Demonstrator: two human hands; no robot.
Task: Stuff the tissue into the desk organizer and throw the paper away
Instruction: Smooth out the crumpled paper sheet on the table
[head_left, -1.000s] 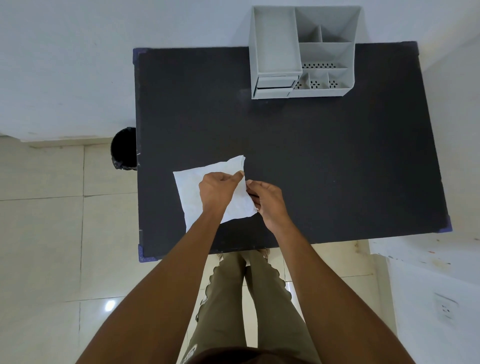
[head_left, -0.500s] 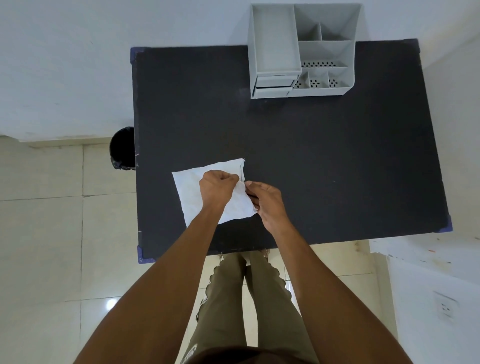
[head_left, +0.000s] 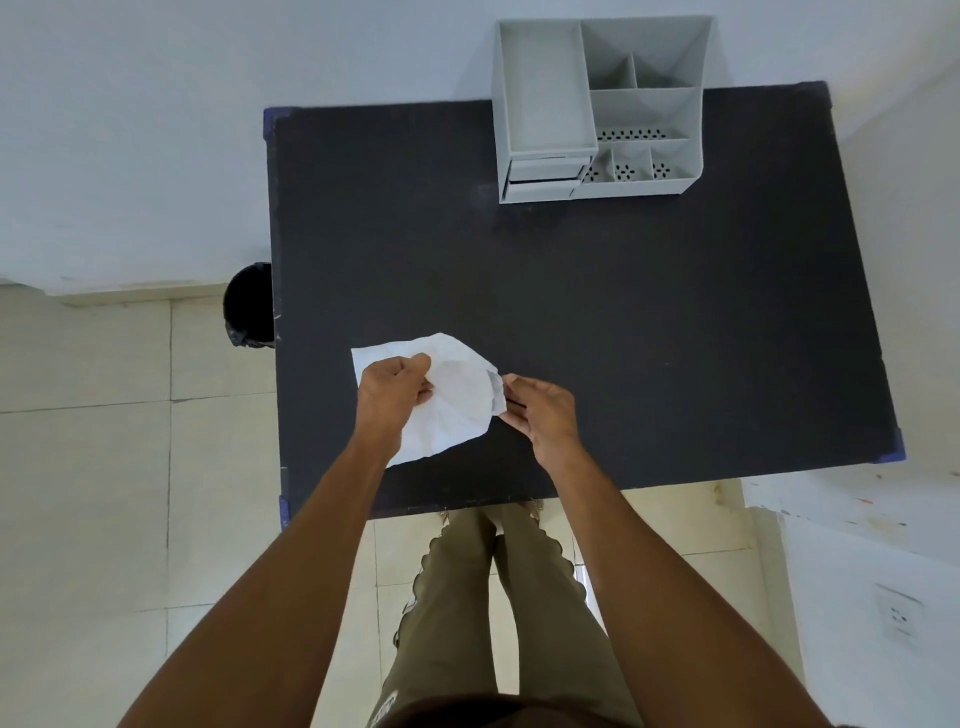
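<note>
A white sheet of paper or tissue (head_left: 457, 395) lies crumpling on the black table (head_left: 623, 338), near its front left. My left hand (head_left: 392, 392) is closed on the sheet's upper middle, bunching it. My right hand (head_left: 540, 415) pinches the sheet's right edge between thumb and fingers. I cannot tell whether this is one sheet or two layers. The grey desk organizer (head_left: 597, 104) stands at the table's far edge, with a long tray on its left and several small compartments on its right, all looking empty.
A black bin (head_left: 248, 304) with a dark liner stands on the tiled floor against the table's left edge. A white wall runs behind the table. My legs show below the table's front edge. A wall socket (head_left: 898, 616) sits at lower right.
The sheet's far right corner has folded inward and the sheet has crumpled. My right hand moved slightly right, pulling the edge, while my left hand closed tighter on the sheet.
</note>
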